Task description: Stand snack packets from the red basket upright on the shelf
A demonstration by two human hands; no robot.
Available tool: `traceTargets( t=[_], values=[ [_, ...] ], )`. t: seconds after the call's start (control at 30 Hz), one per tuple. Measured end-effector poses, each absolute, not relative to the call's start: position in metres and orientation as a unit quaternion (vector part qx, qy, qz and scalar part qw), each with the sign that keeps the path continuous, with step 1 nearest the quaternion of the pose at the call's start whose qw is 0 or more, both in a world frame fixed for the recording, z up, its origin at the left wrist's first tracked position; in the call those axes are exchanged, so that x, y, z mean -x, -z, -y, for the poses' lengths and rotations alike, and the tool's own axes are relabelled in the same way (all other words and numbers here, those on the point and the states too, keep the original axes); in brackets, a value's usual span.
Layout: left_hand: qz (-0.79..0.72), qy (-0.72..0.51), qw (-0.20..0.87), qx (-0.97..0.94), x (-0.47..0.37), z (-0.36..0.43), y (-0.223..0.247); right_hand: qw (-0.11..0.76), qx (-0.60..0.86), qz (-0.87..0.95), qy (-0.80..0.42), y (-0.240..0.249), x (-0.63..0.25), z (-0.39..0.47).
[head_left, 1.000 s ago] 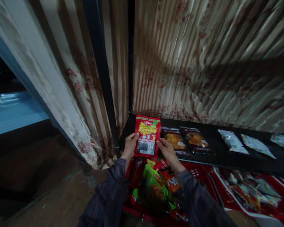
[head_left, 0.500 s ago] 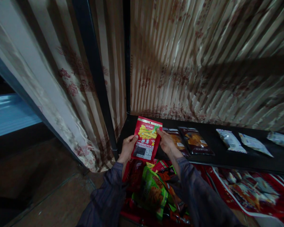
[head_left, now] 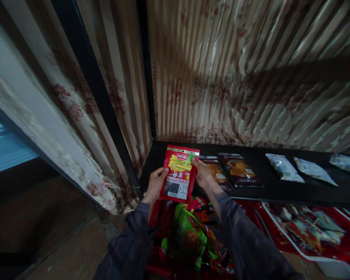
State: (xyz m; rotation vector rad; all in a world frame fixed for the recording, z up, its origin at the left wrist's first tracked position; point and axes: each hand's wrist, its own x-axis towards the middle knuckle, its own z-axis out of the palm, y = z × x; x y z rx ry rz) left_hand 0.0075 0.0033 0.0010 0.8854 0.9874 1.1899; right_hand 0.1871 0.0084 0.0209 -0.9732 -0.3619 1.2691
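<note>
A red snack packet [head_left: 179, 171] with yellow pictures on its front is held up by its two side edges. My left hand [head_left: 156, 182] pinches the left edge, thumb on the front. The right edge is gripped by my right hand [head_left: 203, 175], its thumb over the upper right of the front. Just right of that hand, two dark brown packets lie on the black shelf [head_left: 253, 192]; the farther one [head_left: 239, 170] shows fully, and the nearer one [head_left: 217, 171] is partly covered by my hand.
Several pale packets [head_left: 284, 168] lie further right on the shelf. Below my arms sits a red container of mixed packets, a green one [head_left: 188, 235] on top. A large red bag [head_left: 312, 229] is at the lower right. Black posts [head_left: 97, 89] and striped curtain [head_left: 210, 77] stand behind.
The view has shifted slightly, with the posts and curtain further left in it. Both hands still hold the red packet, which is tilted a little differently.
</note>
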Motion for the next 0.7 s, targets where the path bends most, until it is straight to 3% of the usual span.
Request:
traceTargets(
  t=[0.7],
  values=[
    [-0.448, -0.533, 0.616, -0.367, -0.005, 0.006, -0.004, 0.633, 0.446, 0.212, -0.596, -0.022, -0.183, 0.005]
  ],
)
